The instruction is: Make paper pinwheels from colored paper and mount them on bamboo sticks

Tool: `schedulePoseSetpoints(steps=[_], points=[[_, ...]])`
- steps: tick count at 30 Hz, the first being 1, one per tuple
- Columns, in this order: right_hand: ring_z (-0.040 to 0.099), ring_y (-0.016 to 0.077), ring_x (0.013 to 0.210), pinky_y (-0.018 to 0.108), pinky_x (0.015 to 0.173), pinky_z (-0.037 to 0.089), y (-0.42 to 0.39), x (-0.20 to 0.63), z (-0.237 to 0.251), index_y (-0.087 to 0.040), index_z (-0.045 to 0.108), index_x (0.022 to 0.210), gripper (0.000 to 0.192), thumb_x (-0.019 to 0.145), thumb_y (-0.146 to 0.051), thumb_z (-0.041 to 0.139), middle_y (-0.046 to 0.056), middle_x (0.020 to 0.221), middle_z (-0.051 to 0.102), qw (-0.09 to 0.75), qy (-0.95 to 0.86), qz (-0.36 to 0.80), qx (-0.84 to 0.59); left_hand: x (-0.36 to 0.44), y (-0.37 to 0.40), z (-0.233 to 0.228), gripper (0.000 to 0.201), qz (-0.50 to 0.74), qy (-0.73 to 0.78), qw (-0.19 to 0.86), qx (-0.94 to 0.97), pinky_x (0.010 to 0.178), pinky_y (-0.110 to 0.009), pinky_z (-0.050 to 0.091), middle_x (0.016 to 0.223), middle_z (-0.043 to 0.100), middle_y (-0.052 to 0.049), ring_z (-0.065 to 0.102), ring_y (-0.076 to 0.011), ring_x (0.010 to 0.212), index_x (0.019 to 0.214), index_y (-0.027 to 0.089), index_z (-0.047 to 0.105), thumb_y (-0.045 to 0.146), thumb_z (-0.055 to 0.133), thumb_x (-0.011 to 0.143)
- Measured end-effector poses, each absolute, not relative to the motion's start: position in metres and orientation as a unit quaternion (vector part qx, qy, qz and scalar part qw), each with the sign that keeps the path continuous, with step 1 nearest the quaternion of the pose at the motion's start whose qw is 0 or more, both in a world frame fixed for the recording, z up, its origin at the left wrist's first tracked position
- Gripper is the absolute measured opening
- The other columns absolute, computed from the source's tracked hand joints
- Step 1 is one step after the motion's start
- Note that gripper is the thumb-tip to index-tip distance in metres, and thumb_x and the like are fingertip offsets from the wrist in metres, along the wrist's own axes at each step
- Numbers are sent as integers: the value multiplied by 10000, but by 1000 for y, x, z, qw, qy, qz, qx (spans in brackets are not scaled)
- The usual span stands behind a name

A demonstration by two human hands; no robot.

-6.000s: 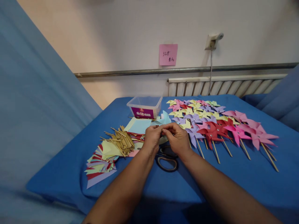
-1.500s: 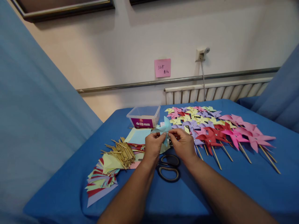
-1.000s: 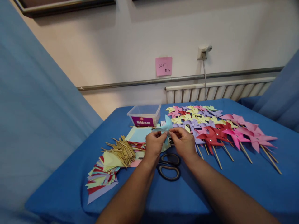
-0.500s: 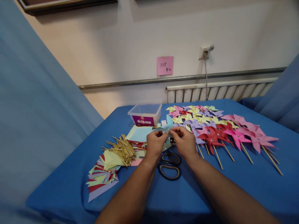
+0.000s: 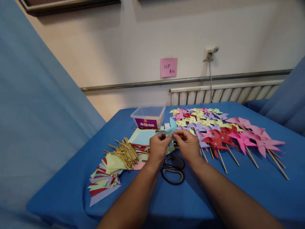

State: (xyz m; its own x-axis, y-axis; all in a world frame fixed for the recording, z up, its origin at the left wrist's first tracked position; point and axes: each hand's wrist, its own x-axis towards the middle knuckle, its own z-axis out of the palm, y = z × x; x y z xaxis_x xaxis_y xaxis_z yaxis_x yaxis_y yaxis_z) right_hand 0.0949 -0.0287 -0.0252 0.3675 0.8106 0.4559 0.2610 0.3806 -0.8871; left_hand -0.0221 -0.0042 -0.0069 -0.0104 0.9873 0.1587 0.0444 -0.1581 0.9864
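While the left hand (image 5: pixel 158 146) and the right hand (image 5: pixel 190 147) are meeting above the blue tablecloth (image 5: pixel 214 198), both are working on one light-blue paper pinwheel (image 5: pixel 173 124), whose blades are rising just beyond them at twelve o'clock. Each hand is pinching between thumb and forefinger, apparently grasping the paper near its middle, and the other fingers are curling inward; whether a pin or stick is sitting in that pinch is too small to tell

Compared with six seconds ago, more of the blue paper is showing between the hands, and a small dark container (image 5: pixel 175 144) is peeping out at five o'clock below the pinch. Over the last half second almost nothing is shifting, which is suggesting fine, steady work at the centre, with the folds probably needing to be kept gathered

Scissors (image 5: pixel 173 168) are lying at six o'clock, handles facing the body. Thin sticks (image 5: pixel 125 153) are heaping up towards eight o'clock, with coloured paper pieces (image 5: pixel 105 179) fanning out past them. Square sheets (image 5: pixel 143 137) are lying at nine, a clear tub (image 5: pixel 148 122) is standing at ten, and mounted pinwheels (image 5: pixel 215 143) are spreading from one to three
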Motion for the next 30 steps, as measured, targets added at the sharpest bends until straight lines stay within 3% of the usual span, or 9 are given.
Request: schedulePoseSetpoints(steps=[7, 13, 16, 22, 30], points=[[611, 161, 651, 298, 659, 497, -29, 95, -23, -214, 674, 798, 96, 798, -290, 615, 5, 735, 673, 651, -524, 199, -512, -21, -6, -3, 209, 522, 486, 414, 566, 543, -217, 390, 625, 645, -7, 514, -111, 562, 680, 137, 721, 342, 727, 638], [602, 224, 1016, 373, 919, 450, -26, 100, -19, -229, 670, 731, 76, 753, -302, 668, 61, 1022, 661, 660, -534, 199, -490, -21, -8, 3, 172, 531, 481, 397, 574, 553, -221, 395, 632, 647, -3, 507, -112, 559, 709, 144, 725, 298, 702, 636], [610, 225, 1016, 391, 947, 432, -25, 102, -17, -222, 653, 741, 93, 753, -314, 665, 54, 1027, 675, 660, -526, 272, -463, -22, -9, 4, 191, 531, 475, 397, 578, 563, -223, 399, 661, 664, -12, 525, -120, 580, 747, 144, 735, 296, 700, 637], [591, 187, 779, 326, 777, 461, -27, 103, -15, -213, 654, 752, 120, 737, -329, 677, 7, 774, 653, 647, -508, 310, -476, -22, -8, -1, 197, 517, 464, 389, 605, 586, -223, 408, 668, 661, -9, 542, -124, 608, 758, 147, 735, 317, 706, 664], [548, 145, 689, 269, 653, 452, -17, 104, -20, -206, 631, 738, 188, 687, -359, 728, -14, 713, 614, 671, -466, 441, -372, -19, -9, 1, 244, 537, 423, 482, 548, 595, -222, 427, 736, 684, -19, 566, -119, 629, 811, 146, 731, 314, 741, 634]])
